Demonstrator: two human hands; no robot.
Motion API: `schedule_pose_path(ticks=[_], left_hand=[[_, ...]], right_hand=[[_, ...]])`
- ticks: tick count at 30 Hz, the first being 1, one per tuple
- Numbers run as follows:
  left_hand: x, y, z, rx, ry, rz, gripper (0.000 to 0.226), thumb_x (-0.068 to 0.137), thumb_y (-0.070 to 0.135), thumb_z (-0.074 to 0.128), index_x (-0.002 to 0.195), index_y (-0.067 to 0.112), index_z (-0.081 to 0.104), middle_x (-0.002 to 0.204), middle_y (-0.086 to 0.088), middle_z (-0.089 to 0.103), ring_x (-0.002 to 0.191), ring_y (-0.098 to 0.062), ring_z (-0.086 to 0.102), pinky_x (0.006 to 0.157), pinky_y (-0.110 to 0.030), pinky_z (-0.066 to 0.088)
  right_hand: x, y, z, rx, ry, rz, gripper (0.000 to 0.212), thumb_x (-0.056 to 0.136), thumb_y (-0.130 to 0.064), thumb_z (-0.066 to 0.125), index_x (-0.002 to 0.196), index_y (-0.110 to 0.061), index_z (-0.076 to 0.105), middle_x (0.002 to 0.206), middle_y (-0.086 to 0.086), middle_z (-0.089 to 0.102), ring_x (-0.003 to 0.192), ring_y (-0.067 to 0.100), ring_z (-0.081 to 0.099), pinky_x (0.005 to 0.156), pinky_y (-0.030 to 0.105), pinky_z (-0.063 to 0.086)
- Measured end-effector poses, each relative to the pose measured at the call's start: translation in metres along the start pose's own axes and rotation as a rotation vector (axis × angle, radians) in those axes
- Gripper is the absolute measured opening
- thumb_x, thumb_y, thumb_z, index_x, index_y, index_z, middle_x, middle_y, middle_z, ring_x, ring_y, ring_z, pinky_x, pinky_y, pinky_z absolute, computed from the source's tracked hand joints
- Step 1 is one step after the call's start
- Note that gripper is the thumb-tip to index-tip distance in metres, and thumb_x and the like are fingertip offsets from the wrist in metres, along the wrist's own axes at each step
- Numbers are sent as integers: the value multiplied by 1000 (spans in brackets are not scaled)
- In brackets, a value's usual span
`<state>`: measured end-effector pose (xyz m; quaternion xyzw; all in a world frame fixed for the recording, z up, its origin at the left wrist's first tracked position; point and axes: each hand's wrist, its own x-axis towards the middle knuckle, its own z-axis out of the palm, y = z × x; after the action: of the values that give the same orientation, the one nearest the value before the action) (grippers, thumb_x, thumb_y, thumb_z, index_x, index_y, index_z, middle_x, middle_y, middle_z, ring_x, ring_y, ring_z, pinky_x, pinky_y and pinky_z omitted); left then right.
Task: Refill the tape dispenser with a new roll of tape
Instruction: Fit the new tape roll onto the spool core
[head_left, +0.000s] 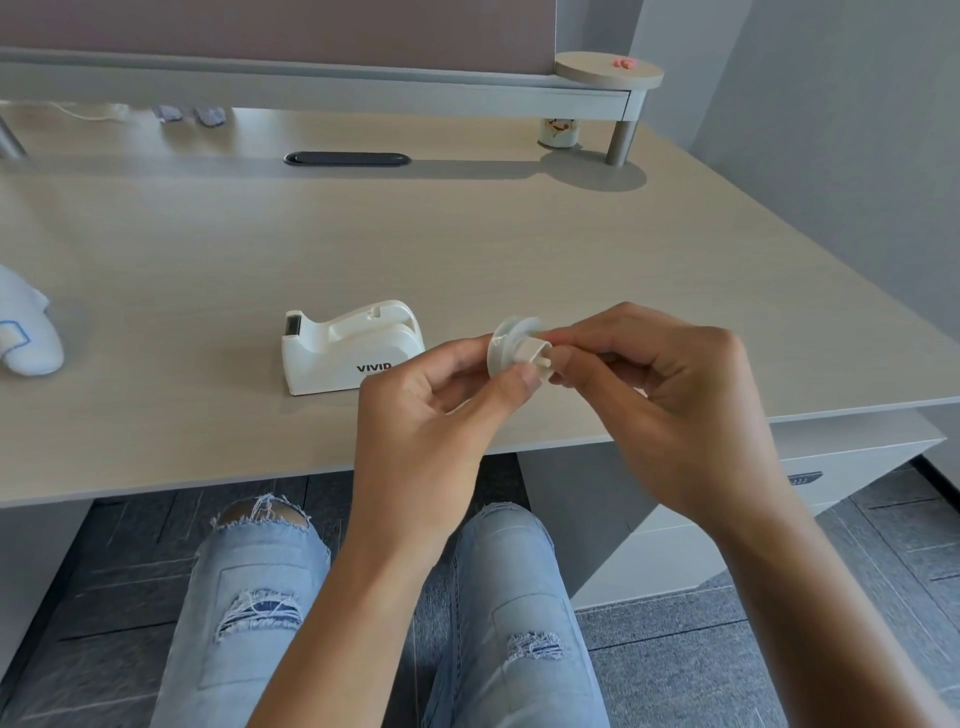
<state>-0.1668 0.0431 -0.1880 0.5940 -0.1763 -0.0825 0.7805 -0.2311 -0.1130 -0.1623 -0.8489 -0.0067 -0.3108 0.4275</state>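
A white tape dispenser (348, 348) marked VIVID stands on the light wooden desk (467, 239), its cradle empty and its cutter at the left end. Just right of it, above the desk's front part, both hands hold a clear tape roll (508, 340) with a white plastic core spindle (534, 357) in its hole. My left hand (431, 410) pinches the roll's lower edge with thumb and fingers. My right hand (660, 384) grips the spindle's end from the right. The roll's far side is hidden by my fingers.
A white and blue cloth object (26, 327) lies at the desk's left edge. A raised shelf (608, 70) with a round end and leg, a small patterned cup (558, 132) and a dark cable slot (347, 158) line the back. A drawer unit (810, 467) is under the desk's right.
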Motion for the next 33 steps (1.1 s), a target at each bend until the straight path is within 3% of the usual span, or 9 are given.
schedule_pose_path(ticks=[7,12,17,23,25,27,30,33], left_hand=[[0,1,1,38,-25,-1,15,84,13,82,99,16,84,95,-1,85,95,-18,79,103,-49,57],[3,3,5,-12,6,-9,16,84,7,81,99,13,83,93,-2,85,89,-12,77,102,-46,58],[3,3,11,-105,64,-15,17,82,11,78,97,4,80,84,-4,82,82,-12,76,99,-48,60],[2,-1,5,-125,33,-13,18,83,14,72,97,6,81,92,-6,82,90,-16,77,91,-40,62],[2,-2,4,-139,30,-13,15,83,14,73,94,10,82,90,-5,82,90,-16,75,86,-36,61],[2,-2,3,-145,42,-16,14,82,15,75,94,11,82,91,-6,83,89,-18,75,89,-40,61],[1,-1,3,-86,62,-1,18,81,17,77,98,13,83,95,-6,84,92,-17,75,103,-53,56],[1,0,3,-59,67,-7,20,81,18,78,100,13,83,97,-6,84,99,-22,76,107,-56,53]], right_hand=[[1,-1,-2,-63,-3,-55,17,95,-6,74,100,-18,84,92,-4,79,85,12,78,79,24,63],[-2,0,8,-157,115,-129,14,94,-6,75,100,-14,85,90,-2,79,80,11,77,74,29,63],[-6,3,21,160,231,107,19,90,-16,82,106,-24,77,99,1,77,79,15,75,74,29,61],[-1,0,12,467,88,268,34,79,-20,80,111,-8,79,93,3,84,73,3,72,74,16,57],[0,1,11,431,112,230,31,77,-24,83,106,-15,80,95,0,83,75,8,73,75,19,58],[0,2,11,305,139,127,20,80,-22,85,100,-20,81,98,3,79,81,10,74,79,20,59],[-2,5,10,109,102,-18,14,87,-13,84,100,-15,83,96,5,75,87,14,76,82,25,61],[1,8,6,19,55,-78,23,85,-11,86,108,-9,82,97,6,77,86,20,76,82,37,63]])
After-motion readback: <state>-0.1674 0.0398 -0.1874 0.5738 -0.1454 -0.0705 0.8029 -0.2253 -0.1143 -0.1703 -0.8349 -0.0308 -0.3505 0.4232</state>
